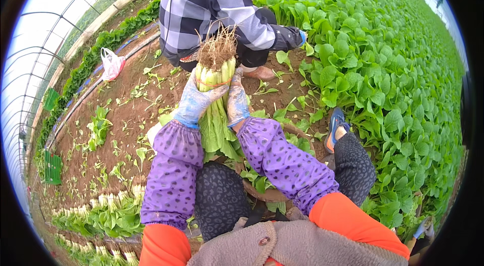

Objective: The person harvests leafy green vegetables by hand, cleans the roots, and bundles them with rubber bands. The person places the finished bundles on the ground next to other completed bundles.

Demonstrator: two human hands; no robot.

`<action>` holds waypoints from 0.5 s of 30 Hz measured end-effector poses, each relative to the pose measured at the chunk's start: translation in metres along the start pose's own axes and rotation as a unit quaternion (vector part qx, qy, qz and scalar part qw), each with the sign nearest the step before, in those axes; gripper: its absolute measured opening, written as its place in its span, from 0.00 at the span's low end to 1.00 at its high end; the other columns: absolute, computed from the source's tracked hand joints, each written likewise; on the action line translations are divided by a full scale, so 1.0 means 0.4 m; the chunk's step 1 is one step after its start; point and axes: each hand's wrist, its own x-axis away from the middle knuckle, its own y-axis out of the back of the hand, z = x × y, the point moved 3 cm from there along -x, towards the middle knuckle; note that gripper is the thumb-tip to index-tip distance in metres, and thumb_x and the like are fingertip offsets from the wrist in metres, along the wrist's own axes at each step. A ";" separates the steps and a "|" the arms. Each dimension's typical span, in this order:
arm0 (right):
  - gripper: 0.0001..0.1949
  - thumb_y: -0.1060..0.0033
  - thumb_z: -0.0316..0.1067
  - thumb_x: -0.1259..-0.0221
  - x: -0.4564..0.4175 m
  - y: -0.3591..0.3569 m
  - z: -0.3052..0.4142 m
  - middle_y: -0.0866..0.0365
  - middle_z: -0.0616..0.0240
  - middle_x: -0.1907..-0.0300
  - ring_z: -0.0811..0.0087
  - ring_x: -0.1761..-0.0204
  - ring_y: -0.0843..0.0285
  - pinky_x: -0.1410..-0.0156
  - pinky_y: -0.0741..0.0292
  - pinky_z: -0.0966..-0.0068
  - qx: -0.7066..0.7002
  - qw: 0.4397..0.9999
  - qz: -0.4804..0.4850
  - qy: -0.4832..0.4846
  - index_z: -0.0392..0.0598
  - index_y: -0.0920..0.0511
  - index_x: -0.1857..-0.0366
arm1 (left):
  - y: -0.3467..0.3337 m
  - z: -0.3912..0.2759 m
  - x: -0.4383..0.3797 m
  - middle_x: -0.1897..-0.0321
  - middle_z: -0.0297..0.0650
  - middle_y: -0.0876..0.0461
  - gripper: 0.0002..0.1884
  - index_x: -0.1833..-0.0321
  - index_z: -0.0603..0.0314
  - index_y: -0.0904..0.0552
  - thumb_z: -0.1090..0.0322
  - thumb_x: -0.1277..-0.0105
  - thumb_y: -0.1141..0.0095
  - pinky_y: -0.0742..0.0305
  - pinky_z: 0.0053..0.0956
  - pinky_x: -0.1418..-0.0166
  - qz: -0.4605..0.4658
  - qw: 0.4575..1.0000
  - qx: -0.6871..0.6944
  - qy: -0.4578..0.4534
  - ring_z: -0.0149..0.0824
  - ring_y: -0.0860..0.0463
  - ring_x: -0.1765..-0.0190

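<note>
A bundle of leafy greens point(217, 115) hangs root-end up between my hands, its roots point(215, 52) caked with soil and its leaves pointing down. An orange-red band point(213, 85) circles the pale stems. My left hand point(196, 100), in a dirty bluish-white glove, grips the stems from the left with the thumb across the front. On the other side my right hand point(237, 99), gloved likewise, holds the bundle; its fingers are partly hidden behind the stems. Below my right forearm sits a round brown basin point(264, 193) with green leaves in it.
A person in a checked jacket point(211, 5) squats just ahead, one gloved hand at the crop. Dense leafy plants point(378, 77) fill the right side. Bundled greens point(109, 213) lie in rows at lower left. Green crates point(52, 167) and a plastic bag point(112, 64) stand along the left.
</note>
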 end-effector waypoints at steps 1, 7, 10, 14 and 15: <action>0.25 0.63 0.49 0.31 -0.001 -0.034 0.006 0.34 0.66 0.41 0.75 0.41 0.37 0.34 0.40 0.76 -0.010 0.998 0.021 0.057 0.42 0.39 0.38 | 0.007 -0.018 0.022 0.45 0.41 0.29 0.39 0.37 0.61 0.40 0.80 0.53 0.34 0.29 0.28 0.42 -0.030 0.999 0.033 -0.002 0.34 0.26 0.45; 0.19 0.61 0.43 0.31 0.085 -0.214 0.025 0.23 0.62 0.55 0.75 0.53 0.28 0.47 0.31 0.77 0.151 0.976 0.115 0.107 0.37 0.27 0.51 | 0.048 -0.145 0.158 0.45 0.40 0.29 0.38 0.39 0.60 0.38 0.83 0.54 0.35 0.28 0.29 0.42 -0.119 0.984 0.098 -0.090 0.34 0.27 0.44; 0.22 0.63 0.47 0.31 0.183 -0.380 0.019 0.29 0.60 0.45 0.71 0.43 0.34 0.38 0.39 0.77 0.241 0.931 0.252 0.106 0.40 0.33 0.43 | 0.150 -0.204 0.270 0.45 0.40 0.28 0.37 0.40 0.60 0.37 0.82 0.54 0.34 0.27 0.27 0.44 -0.203 0.963 0.081 -0.160 0.33 0.25 0.47; 0.30 0.63 0.53 0.33 0.225 -0.510 0.017 0.34 0.57 0.39 0.69 0.37 0.39 0.32 0.48 0.77 0.141 0.909 0.393 0.006 0.39 0.41 0.36 | 0.315 -0.263 0.489 0.46 0.46 0.28 0.28 0.40 0.64 0.37 0.82 0.45 0.45 0.24 0.34 0.45 -0.257 0.905 0.255 -0.222 0.39 0.23 0.49; 0.31 0.66 0.56 0.33 0.271 -0.549 0.051 0.34 0.57 0.39 0.68 0.37 0.39 0.31 0.48 0.74 0.195 0.882 0.427 0.034 0.40 0.42 0.36 | 0.391 -0.277 0.572 0.47 0.49 0.28 0.22 0.41 0.67 0.37 0.81 0.39 0.52 0.23 0.38 0.44 -0.238 0.895 0.246 -0.287 0.42 0.23 0.49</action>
